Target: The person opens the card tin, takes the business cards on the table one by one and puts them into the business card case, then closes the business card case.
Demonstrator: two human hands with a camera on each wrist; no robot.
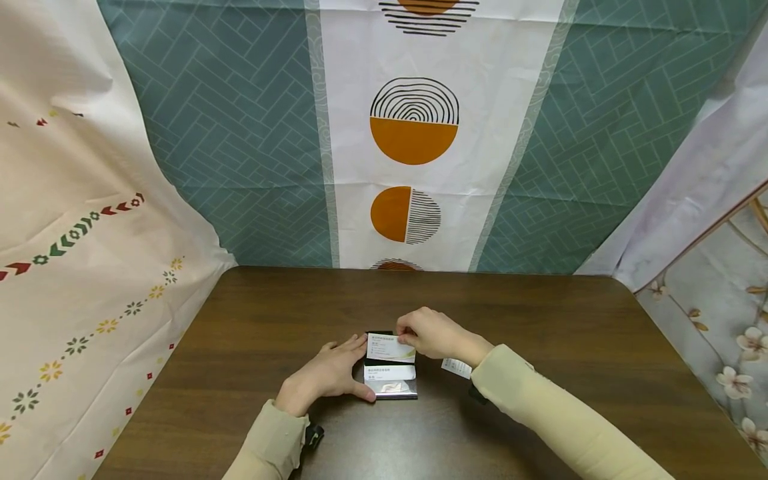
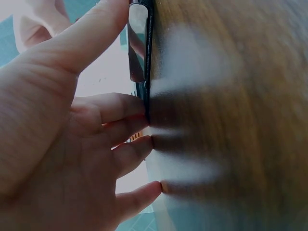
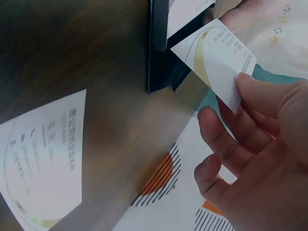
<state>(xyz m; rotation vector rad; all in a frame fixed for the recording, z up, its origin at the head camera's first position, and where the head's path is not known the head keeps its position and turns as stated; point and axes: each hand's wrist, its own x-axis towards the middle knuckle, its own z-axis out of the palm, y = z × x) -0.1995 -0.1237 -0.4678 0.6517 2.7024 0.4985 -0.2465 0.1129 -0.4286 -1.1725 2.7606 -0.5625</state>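
A white business card [image 1: 389,348] with a gold curve is pinched at its right end by my right hand [image 1: 437,335]; thumb and fingertips show on that card [image 3: 224,57] in the right wrist view. It is tilted over the upper half of an opened black card case [image 1: 391,393]. Another card [image 1: 384,371] lies in the case's lower half, partly under a clear shiny pocket. Along the case's left side rests my left hand [image 1: 330,372], fingers spread and mostly straight. Its thumb touches the lower left corner, and its fingertips reach the tabletop beside the case edge [image 2: 150,48].
On the brown table [image 1: 540,333], a loose business card [image 1: 457,367] lies right of the case, partly behind my right wrist. A patterned curtain [image 1: 276,133] hangs at the table's far edge, and printed cloth [image 1: 90,267] lines the left side.
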